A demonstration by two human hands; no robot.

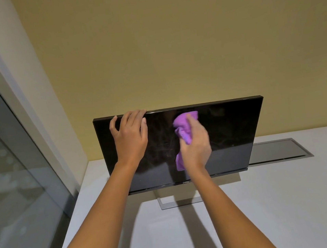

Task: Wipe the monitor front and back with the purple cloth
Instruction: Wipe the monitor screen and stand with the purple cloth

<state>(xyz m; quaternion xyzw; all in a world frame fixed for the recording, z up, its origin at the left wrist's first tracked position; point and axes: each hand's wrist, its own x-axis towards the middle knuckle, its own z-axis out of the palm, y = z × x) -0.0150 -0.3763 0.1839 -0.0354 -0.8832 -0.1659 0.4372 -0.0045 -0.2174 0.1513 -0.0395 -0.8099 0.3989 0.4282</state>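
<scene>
I see: a crumpled purple fabric cloth (pixel 183 122), solid, unpatterned; a flat glossy black monitor (pixel 231 128), faint pale smears on screen; a rectangular silver-grey metal stand (pixel 161 204); a plain mustard-yellow painted wall (pixel 170 51); a smooth pale grey tabletop (pixel 281 202).

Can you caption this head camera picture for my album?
Left hand grips the top edge of the monitor while the right hand wipes its dark screen with the purple cloth.

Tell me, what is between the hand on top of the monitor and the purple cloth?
Just the bare, faintly smudged black screen of the monitor lies between the left hand and the purple cloth, as the head view shows.
</scene>
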